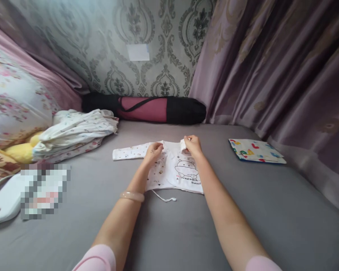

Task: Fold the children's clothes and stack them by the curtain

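Head: 2 hands (154, 151), 1 shirt (171, 165).

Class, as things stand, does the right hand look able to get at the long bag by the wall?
Probably yes: only grey sheet shows between the right hand and the long bag, though the hand seems to grip the white shirt and would likely have to let go first.
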{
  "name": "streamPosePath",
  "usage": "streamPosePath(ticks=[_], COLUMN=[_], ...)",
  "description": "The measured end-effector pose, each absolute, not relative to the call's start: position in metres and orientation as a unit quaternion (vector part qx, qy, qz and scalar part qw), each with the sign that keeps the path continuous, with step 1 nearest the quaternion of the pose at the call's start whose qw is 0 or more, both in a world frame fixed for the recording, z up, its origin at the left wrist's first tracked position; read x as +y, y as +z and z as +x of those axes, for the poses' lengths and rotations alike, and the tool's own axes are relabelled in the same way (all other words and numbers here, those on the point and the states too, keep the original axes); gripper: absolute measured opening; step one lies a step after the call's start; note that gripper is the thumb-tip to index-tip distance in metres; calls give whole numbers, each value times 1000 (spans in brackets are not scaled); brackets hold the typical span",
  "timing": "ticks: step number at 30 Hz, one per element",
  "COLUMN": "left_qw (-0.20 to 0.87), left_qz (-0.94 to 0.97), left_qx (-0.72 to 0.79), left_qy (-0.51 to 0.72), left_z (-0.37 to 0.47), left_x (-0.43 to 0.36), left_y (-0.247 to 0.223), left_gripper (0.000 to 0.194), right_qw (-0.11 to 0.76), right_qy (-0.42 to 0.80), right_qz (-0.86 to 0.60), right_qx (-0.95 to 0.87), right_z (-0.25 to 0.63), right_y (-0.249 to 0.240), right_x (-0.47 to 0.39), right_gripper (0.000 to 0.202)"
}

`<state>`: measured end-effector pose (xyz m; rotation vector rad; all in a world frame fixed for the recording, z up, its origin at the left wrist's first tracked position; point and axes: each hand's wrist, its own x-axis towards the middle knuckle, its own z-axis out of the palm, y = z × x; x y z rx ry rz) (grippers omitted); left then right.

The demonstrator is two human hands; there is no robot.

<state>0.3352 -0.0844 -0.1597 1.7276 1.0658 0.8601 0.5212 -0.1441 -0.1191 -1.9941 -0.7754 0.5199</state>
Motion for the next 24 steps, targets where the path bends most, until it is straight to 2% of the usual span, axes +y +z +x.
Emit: streamPosePath(ticks=[5, 9, 15, 22, 24], left_qw=[424, 418, 433, 444, 439], left_qz=[712, 720, 704, 714, 723], left_qx=[433, 434, 448, 410, 404], left_qy=[355, 345, 341, 354, 349], left_z=[335, 342, 342, 339, 339], left_x=[-91, -94, -99, -100, -99], left_y=[-170, -166, -162, -165, -165], left_gripper=[31, 35, 44, 43, 37], right_qw=[420, 410, 478, 566, 556], right_qy=[217, 271, 369, 249, 198], right_qz=[-812, -784, -705, -735, -757], right_qx=[-343, -379, -372, -279, -281], right_z=[502, 486, 490, 555, 571], right_y=[-124, -125, -117, -112, -119], right_x=[-135, -137, -154, -183, -190], right_gripper=[25, 24, 23, 18, 20])
